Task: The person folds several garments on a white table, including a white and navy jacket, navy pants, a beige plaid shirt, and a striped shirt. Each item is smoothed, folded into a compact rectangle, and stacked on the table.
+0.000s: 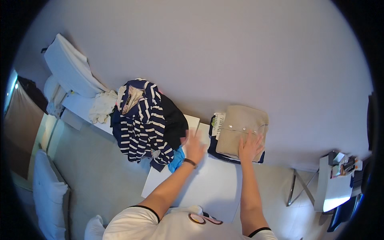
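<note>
A folded beige garment [241, 118] with a row of buttons tops a stack of folded clothes on the right part of a white table [210, 180]. My right hand [251, 147] lies on its front part with fingers spread. Beneath it show a dark navy garment [212, 150] and a white piece bearing print [220, 124]. My left hand [194, 147], slightly blurred, is over the table, empty, with fingers apart. Beside it rises a loose heap: a navy and white striped hooded top [144, 120], a black garment [175, 121] and a blue cloth [177, 160].
A pale wall [216, 54] runs behind the table. Farther left are a small cream garment [103, 105] and a draped white cloth [72, 66]. To the right stands a white side table [327, 186] with small items. A white cushion [49, 195] is at the lower left.
</note>
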`<state>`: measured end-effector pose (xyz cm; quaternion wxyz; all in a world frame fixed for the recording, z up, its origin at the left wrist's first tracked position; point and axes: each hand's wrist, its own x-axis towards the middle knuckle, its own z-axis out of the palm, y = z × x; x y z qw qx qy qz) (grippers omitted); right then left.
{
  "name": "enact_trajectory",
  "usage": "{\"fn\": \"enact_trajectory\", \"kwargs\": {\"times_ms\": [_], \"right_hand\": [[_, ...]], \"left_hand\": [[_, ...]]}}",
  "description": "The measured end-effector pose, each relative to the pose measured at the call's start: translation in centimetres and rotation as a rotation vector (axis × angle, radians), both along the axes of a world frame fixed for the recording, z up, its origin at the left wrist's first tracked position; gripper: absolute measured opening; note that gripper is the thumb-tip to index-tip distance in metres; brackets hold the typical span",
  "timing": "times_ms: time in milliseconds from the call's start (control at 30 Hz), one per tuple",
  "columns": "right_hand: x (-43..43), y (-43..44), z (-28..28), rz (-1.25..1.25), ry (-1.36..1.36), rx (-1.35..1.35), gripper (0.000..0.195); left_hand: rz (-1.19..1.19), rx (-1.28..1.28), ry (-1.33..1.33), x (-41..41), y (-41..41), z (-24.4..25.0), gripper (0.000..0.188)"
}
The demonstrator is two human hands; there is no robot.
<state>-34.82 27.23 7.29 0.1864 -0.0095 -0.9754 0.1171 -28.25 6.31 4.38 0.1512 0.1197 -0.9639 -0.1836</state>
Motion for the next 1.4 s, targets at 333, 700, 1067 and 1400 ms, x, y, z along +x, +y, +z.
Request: {"fn": "enact_trajectory", "kwargs": {"times_ms": [333, 700, 1067, 1400], "right_hand": [[13.0, -9.2, -4.7, 0.582, -0.22, -0.728, 0.044], [18.8, -8.5, -4.3, 0.074, -1.063, -1.658, 0.023], [33.9, 4.4, -12.2, -0.39, -0.654, -0.758, 0.03], [30.1, -13.7, -7.0, 0.206, -0.284, -0.091, 0.066]], "left_hand": [[0.3, 0.486, 0.202, 3.5, -16.7, -0.9, 0.024], [-0.879, 0.949, -0.525, 18.8, -3.3, 0.7, 0.017], [-0.088, 0.321, -0.549, 23.1, -14.3, -7.7, 0.052], [-0.802, 0.61, -0.023, 23.4, -8.6, -3.5, 0.014]]}}
